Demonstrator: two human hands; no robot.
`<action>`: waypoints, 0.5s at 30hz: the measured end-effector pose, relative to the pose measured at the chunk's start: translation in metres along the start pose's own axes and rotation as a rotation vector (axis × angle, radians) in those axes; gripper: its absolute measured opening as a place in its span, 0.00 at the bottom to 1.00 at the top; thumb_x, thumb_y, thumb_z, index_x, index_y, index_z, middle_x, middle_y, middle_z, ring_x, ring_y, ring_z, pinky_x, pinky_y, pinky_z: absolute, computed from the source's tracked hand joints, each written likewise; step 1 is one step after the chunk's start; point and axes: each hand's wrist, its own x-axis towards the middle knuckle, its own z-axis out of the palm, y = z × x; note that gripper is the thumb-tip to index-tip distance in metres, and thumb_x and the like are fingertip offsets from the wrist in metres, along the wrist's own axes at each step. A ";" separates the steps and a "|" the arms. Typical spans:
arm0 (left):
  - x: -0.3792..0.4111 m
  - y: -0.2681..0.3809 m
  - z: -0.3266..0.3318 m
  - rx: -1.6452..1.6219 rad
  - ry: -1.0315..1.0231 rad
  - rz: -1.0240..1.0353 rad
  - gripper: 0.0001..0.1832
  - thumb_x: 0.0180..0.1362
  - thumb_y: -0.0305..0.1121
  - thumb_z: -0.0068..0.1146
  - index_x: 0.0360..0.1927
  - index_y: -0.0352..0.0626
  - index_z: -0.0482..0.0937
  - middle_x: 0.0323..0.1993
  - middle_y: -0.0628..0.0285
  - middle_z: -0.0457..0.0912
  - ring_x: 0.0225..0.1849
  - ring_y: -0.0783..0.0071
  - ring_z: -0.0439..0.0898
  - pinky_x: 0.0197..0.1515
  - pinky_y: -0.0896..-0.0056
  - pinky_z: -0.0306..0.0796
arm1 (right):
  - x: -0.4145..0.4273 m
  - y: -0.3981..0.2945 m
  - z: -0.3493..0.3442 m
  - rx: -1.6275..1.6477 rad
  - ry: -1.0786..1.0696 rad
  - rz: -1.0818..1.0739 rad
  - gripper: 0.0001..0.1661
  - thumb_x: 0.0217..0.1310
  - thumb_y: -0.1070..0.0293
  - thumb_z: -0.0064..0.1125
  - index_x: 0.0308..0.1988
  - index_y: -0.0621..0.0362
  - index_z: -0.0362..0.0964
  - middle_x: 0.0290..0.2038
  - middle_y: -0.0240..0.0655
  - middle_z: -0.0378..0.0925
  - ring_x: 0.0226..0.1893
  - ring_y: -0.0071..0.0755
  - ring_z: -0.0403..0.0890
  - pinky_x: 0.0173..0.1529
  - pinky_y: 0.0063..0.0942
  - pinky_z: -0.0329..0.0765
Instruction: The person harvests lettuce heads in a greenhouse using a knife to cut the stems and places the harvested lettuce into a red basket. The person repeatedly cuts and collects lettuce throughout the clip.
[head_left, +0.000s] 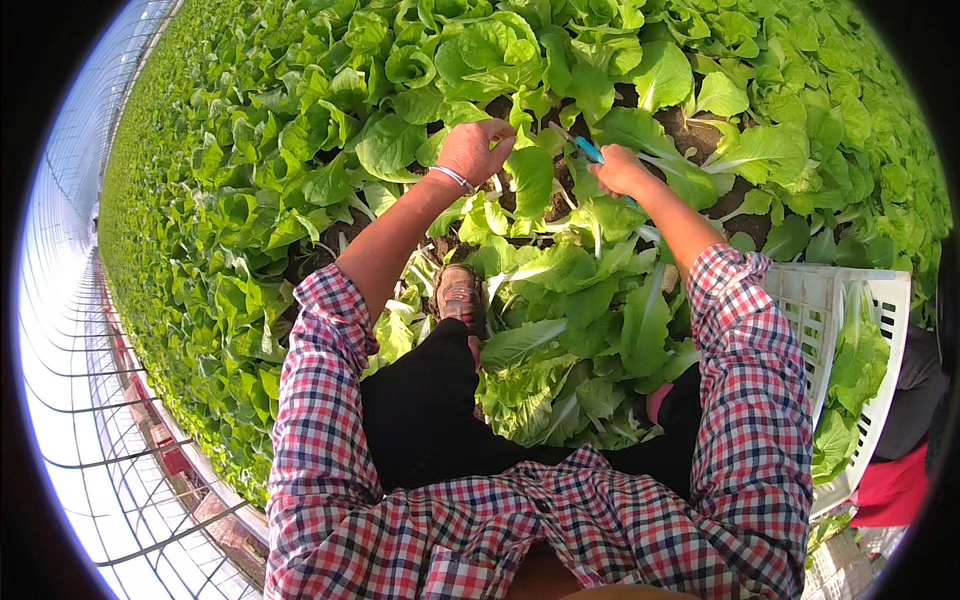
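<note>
My left hand (476, 154), with a pale band at the wrist, is among the leafy greens just left of a bare patch of soil. Its thumb and fingers curve towards each other beside a small upright leaf (531, 180); whether they pinch anything is unclear. My right hand (622, 172) grips the blue handle of a knife (589, 148). The knife's narrow blade points up and left, towards the plants between my hands. Cut or loose leaves (555, 270) with white stems lie on the ground below both hands.
A white plastic crate (892, 300) with leafy greens in it stands at my right. Beyond it, dark and red fabric (892, 487) shows. My brown shoe (459, 296) rests among loose leaves. Dense rows of greens (247, 187) spread ahead and left, up to a greenhouse wall (82, 360).
</note>
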 end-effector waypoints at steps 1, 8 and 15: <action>0.012 -0.010 0.014 0.160 -0.012 0.022 0.14 0.49 0.39 0.57 0.35 0.42 0.80 0.33 0.53 0.81 0.36 0.58 0.80 0.41 0.65 0.73 | 0.012 0.007 0.013 -0.052 -0.016 0.025 0.22 0.60 0.58 0.51 0.24 0.68 0.69 0.15 0.39 0.73 0.13 0.34 0.75 0.22 0.32 0.73; 0.050 -0.064 0.060 0.771 -0.276 -0.125 0.43 0.43 0.46 0.64 0.61 0.41 0.57 0.53 0.53 0.71 0.59 0.58 0.65 0.65 0.47 0.46 | 0.013 0.029 0.064 -0.027 0.058 -0.007 0.20 0.57 0.57 0.53 0.27 0.67 0.68 0.20 0.47 0.74 0.23 0.50 0.77 0.31 0.43 0.73; 0.022 -0.100 0.064 0.663 -0.243 -0.124 0.55 0.38 0.50 0.68 0.64 0.36 0.48 0.52 0.50 0.69 0.56 0.55 0.66 0.64 0.52 0.48 | 0.018 0.016 0.076 -0.014 0.129 0.004 0.20 0.55 0.57 0.55 0.31 0.67 0.67 0.26 0.52 0.74 0.32 0.57 0.76 0.38 0.48 0.71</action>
